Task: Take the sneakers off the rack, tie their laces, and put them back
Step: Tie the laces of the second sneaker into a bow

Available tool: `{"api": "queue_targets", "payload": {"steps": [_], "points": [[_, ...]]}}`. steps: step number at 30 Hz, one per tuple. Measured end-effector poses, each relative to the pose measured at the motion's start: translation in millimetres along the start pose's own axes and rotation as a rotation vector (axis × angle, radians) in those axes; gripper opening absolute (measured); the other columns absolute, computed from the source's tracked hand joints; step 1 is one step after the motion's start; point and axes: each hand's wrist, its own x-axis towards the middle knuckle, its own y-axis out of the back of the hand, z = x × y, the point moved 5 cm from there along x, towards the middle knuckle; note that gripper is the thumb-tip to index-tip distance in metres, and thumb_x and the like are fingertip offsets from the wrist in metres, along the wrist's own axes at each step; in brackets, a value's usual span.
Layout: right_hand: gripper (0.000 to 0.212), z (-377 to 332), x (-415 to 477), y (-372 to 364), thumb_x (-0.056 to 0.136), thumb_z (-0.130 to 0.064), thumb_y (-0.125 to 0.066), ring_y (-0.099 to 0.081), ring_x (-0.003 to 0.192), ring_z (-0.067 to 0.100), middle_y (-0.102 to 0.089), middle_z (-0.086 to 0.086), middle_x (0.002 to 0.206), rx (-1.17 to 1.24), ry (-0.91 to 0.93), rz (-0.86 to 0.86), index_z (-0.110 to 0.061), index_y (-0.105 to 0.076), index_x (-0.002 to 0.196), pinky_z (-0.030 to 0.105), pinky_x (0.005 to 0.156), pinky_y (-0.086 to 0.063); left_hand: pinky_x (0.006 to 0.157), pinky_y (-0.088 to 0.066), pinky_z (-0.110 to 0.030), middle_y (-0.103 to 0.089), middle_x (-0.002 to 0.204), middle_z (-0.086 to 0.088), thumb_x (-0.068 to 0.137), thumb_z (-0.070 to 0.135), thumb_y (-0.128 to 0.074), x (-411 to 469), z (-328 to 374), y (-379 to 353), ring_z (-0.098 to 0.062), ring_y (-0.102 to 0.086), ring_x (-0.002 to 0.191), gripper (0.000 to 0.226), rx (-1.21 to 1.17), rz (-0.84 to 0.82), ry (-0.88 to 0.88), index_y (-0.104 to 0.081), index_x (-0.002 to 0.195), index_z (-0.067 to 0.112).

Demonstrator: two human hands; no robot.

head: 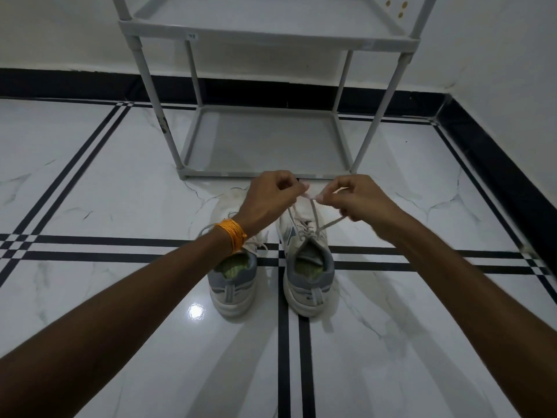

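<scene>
Two white and grey sneakers stand side by side on the floor, heels toward me: the left sneaker (pixel 233 285) and the right sneaker (pixel 309 279). Both hands hover over the right sneaker's toe end. My left hand (pixel 268 199) pinches one lace end and my right hand (pixel 358 197) pinches the other; the white laces (pixel 315 217) run taut from the fingers down to the eyelets and cross between the hands. The left sneaker's lace lies loose over its tongue, partly hidden by my left wrist with its orange thread band.
A grey shoe rack (pixel 265 140) stands just beyond the sneakers against the white wall, its two visible shelves bare. The floor is glossy white marble with black stripe lines. A black skirting runs along the back wall and down the right side.
</scene>
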Motion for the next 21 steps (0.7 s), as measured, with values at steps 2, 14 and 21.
{"api": "queue_targets", "payload": {"steps": [2, 14, 21], "points": [[0.017, 6, 1, 16, 0.076, -0.024, -0.08, -0.057, 0.067, 0.015, -0.064, 0.0, 0.07, -0.175, 0.052, 0.11, -0.011, -0.069, 0.079, 0.024, 0.058, -0.042, 0.056, -0.045, -0.009, -0.068, 0.07, 0.004, 0.082, 0.034, -0.074, 0, -5, 13, -0.003, -0.06, 0.062, 0.021, 0.212, 0.047, -0.097, -0.072, 0.079, 0.014], [0.049, 107, 1, 61, 0.072, -0.045, -0.078, -0.037, 0.053, 0.015, -0.045, 0.005, 0.057, -0.054, -0.4, 0.139, 0.002, -0.071, 0.082, 0.026, 0.051, -0.031, 0.059, -0.041, -0.023, -0.067, 0.071, -0.008, 0.075, 0.021, -0.077, -9, -74, 47, -0.024, -0.064, 0.072, 0.016, 0.618, -0.083, 0.168, -0.07, 0.071, 0.007], [0.048, 96, 8, 10, 0.074, -0.043, -0.078, -0.058, 0.11, 0.022, -0.062, 0.003, 0.124, -0.558, -0.211, -0.085, -0.016, -0.067, 0.112, 0.027, 0.084, -0.042, 0.088, -0.051, -0.036, -0.067, 0.113, -0.006, 0.088, 0.022, -0.061, -21, -46, -10, -0.026, -0.062, 0.102, 0.025, 0.702, -0.228, -0.07, -0.07, 0.11, 0.016]]}}
